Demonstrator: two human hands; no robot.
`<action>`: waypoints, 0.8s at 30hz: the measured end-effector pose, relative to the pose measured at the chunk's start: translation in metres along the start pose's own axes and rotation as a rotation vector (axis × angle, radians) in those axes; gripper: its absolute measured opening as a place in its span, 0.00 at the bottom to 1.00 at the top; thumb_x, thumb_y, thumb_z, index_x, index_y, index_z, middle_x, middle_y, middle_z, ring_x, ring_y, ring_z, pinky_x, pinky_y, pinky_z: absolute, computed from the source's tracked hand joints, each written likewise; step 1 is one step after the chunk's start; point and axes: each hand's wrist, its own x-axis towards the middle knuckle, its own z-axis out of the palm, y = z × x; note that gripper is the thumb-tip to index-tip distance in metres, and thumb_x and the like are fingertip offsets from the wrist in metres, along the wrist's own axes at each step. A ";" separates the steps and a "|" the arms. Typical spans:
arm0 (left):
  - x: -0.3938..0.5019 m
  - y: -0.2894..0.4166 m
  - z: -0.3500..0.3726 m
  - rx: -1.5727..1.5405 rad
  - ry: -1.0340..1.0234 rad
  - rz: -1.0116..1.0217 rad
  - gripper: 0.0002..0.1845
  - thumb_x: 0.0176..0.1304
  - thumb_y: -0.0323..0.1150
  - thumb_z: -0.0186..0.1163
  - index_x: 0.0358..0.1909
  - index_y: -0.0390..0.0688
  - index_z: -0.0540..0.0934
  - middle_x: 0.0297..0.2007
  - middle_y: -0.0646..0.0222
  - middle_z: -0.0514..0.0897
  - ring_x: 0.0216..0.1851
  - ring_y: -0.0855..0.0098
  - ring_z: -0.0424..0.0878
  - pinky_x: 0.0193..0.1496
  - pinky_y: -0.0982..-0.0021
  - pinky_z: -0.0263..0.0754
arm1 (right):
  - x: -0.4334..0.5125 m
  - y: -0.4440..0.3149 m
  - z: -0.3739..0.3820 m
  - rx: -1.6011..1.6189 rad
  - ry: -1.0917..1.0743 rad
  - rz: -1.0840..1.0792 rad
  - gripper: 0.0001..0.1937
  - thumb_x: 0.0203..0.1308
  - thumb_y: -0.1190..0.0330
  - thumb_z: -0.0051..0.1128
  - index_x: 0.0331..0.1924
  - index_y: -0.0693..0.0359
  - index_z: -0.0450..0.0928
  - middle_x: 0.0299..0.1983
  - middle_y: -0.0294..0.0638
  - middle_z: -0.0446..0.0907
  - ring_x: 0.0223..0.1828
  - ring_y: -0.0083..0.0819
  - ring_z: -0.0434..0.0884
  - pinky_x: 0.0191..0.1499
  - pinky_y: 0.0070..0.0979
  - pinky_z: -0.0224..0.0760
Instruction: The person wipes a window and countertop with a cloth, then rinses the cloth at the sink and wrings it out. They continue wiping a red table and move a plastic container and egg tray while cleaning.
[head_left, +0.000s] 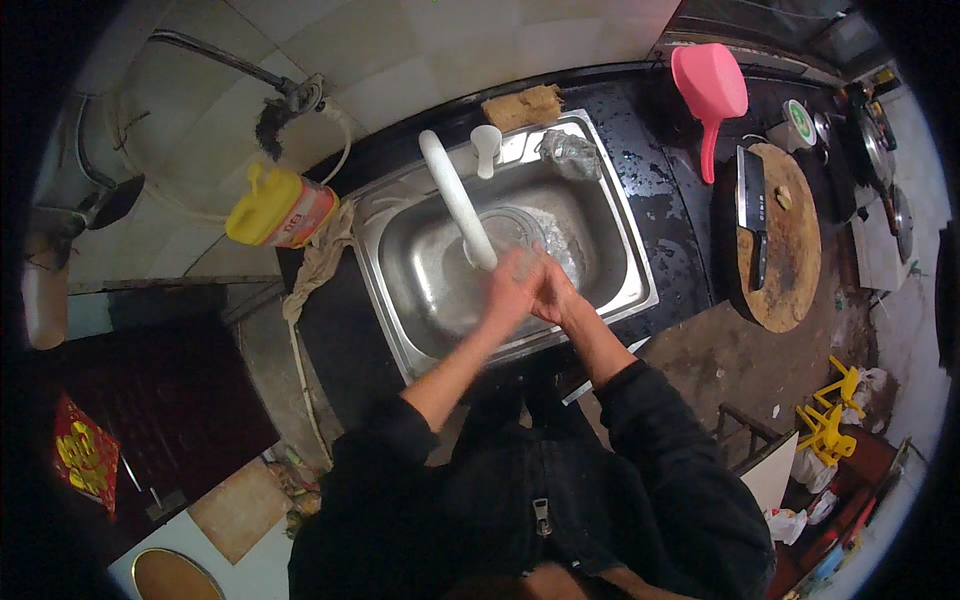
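Note:
My left hand (513, 289) and my right hand (553, 289) are pressed together over a stainless steel sink (405, 262), just right of the spout tip of a white faucet (450, 187). The left hand is blurred, and the palms and whatever may lie between them are hidden. Behind the hands, a round, clear-looking vessel (517, 217) sits in the basin, partly covered by them. The faucet's white lever (486, 150) stands at the sink's back rim. A crumpled plastic bag (571, 156) lies at the back right corner of the sink.
A brown scouring pad (523, 106) lies behind the sink. To the left are a yellow jug (281, 208) and a cloth (322, 255). On the right, a pink dipper (711, 82) rests on the wet black counter (660, 202), near a cleaver (752, 210) on a round wooden chopping board (795, 247).

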 end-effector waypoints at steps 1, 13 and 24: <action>-0.015 0.011 0.003 -0.006 -0.013 0.239 0.21 0.56 0.41 0.69 0.47 0.39 0.81 0.47 0.55 0.83 0.53 0.52 0.79 0.57 0.57 0.72 | 0.007 0.006 -0.002 0.044 -0.061 -0.055 0.26 0.68 0.44 0.50 0.56 0.57 0.75 0.52 0.42 0.79 0.51 0.34 0.80 0.51 0.36 0.79; 0.009 0.018 0.013 0.194 0.215 0.018 0.19 0.52 0.47 0.69 0.41 0.48 0.82 0.40 0.61 0.84 0.43 0.51 0.82 0.45 0.52 0.75 | 0.075 0.029 -0.041 -0.693 -0.029 -0.540 0.24 0.72 0.48 0.45 0.50 0.61 0.78 0.46 0.43 0.82 0.46 0.35 0.80 0.52 0.33 0.74; 0.055 -0.096 -0.049 -0.172 -0.104 -0.063 0.29 0.56 0.42 0.67 0.58 0.42 0.74 0.52 0.60 0.80 0.57 0.59 0.78 0.60 0.59 0.73 | -0.010 -0.032 0.073 -0.853 0.137 -0.363 0.22 0.74 0.52 0.47 0.57 0.60 0.77 0.44 0.33 0.75 0.48 0.24 0.71 0.56 0.23 0.61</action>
